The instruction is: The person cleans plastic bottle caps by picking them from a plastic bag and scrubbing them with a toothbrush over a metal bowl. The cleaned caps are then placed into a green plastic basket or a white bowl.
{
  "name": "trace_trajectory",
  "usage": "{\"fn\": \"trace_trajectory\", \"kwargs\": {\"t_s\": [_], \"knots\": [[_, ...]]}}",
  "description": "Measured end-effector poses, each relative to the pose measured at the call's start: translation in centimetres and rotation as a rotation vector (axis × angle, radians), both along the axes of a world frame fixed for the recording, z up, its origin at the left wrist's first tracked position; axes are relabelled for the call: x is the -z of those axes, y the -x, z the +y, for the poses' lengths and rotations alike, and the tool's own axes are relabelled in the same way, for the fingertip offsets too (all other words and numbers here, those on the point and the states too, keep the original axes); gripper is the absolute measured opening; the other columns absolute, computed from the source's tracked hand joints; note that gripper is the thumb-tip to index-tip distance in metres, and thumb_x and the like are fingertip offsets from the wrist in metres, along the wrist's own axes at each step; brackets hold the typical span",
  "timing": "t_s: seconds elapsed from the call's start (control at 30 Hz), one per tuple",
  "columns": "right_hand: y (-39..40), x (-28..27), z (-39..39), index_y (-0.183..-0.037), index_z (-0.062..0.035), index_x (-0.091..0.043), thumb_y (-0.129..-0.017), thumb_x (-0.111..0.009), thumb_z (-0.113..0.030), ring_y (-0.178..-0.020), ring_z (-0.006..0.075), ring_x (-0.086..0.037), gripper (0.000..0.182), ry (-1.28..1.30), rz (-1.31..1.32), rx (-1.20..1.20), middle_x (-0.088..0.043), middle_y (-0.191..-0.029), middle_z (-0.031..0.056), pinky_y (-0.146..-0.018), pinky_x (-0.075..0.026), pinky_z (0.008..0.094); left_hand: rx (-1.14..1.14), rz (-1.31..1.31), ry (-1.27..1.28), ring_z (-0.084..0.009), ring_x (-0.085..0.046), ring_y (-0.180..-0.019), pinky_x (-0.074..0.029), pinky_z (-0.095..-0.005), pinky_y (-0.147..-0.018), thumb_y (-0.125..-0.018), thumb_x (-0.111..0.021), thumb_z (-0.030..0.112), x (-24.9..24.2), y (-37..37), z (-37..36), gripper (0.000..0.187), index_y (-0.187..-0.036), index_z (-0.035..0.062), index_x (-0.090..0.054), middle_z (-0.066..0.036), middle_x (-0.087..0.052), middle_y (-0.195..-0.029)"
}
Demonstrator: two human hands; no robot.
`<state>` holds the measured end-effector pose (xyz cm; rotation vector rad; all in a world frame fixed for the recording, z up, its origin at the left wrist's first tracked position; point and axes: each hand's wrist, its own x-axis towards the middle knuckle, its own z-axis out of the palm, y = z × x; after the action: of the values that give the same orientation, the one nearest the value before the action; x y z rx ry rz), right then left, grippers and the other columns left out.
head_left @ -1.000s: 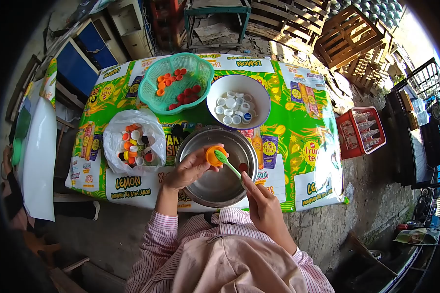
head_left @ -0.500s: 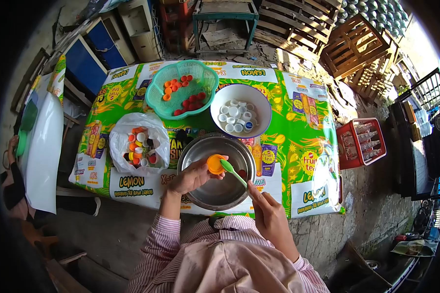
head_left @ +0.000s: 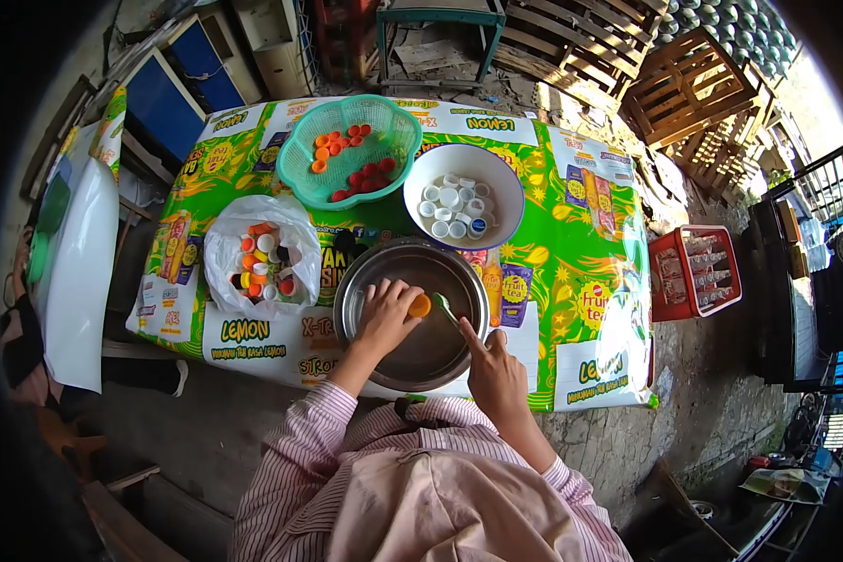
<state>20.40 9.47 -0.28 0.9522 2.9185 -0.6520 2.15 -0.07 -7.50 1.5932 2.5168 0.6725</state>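
Note:
Inside the metal bowl, my left hand grips an orange bottle cap at its fingertips, palm turned down. A green toothbrush is held by its handle in my right hand, which comes over the bowl's right rim. The brush's head points toward the cap, a small gap apart from it. White caps fill the bottom of a white enamel bowl just behind. To the left lies a white plastic bag with mixed coloured caps.
A turquoise basket at the back holds orange caps and red caps. The table's green printed cover is glossy. A red crate of bottles stands off the right side; another person's arm shows far left.
My left hand has turned palm down and lowered the orange cap into the metal bowl. The toothbrush has come off the cap and moved slightly right.

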Motion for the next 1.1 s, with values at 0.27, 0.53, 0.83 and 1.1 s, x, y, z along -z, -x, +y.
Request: {"fn": "trace_trajectory", "kwargs": {"t_s": [0.27,0.53,0.83,1.1], "knots": [[1.9,1.7,0.8,-0.131,-0.0191,-0.045,-0.079,-0.049,-0.007,-0.067,0.0372,-0.061,0.053,0.002,-0.058,0.003,-0.046,-0.107,0.0233,-0.06,-0.05,0.0458,-0.107,0.041,0.073,-0.0215,-0.047,-0.099,-0.033,-0.0376,-0.084,-0.07,-0.073,0.024,-0.5,0.2,0.1,0.045,-0.111,0.0136,-0.057,-0.002,-0.055,-0.101],[0.7,-0.6,1.4,-0.131,-0.0198,-0.045,-0.083,-0.046,-0.007,-0.07,0.0351,-0.061,0.049,0.039,0.055,0.002,-0.049,-0.1,0.0204,-0.057,-0.05,0.0449,-0.107,-0.067,0.023,-0.0227,-0.049,-0.1,-0.034,-0.0392,-0.087,-0.077,-0.067,0.023,-3.4,0.9,-0.5,0.045,-0.119,0.0115,-0.055,-0.004,-0.056,-0.108],[-1.7,-1.6,0.6,-0.129,-0.023,-0.047,-0.083,-0.05,-0.006,-0.059,0.0309,-0.06,0.05,0.031,0.117,-0.015,-0.051,-0.092,0.013,-0.048,-0.048,0.042,-0.004,-0.819,-0.07,-0.0126,-0.053,-0.091,-0.043,-0.027,-0.081,-0.088,-0.057,0.014,-4.0,1.7,-2.0,0.047,-0.132,0.0103,-0.043,-0.005,-0.051,-0.115],[-2.2,-4.8,-0.1,-0.127,-0.0201,-0.051,-0.084,-0.053,-0.005,-0.064,0.0302,-0.06,0.045,0.069,0.16,-0.012,-0.055,-0.089,0.0112,-0.052,-0.048,0.0412,0.261,-1.793,-0.556,-0.0177,-0.051,-0.11,-0.041,-0.031,-0.093,-0.093,-0.047,0.012,-4.0,1.3,-2.6,0.053,-0.142,0.0117,-0.028,-0.011,-0.044,-0.134]]}}
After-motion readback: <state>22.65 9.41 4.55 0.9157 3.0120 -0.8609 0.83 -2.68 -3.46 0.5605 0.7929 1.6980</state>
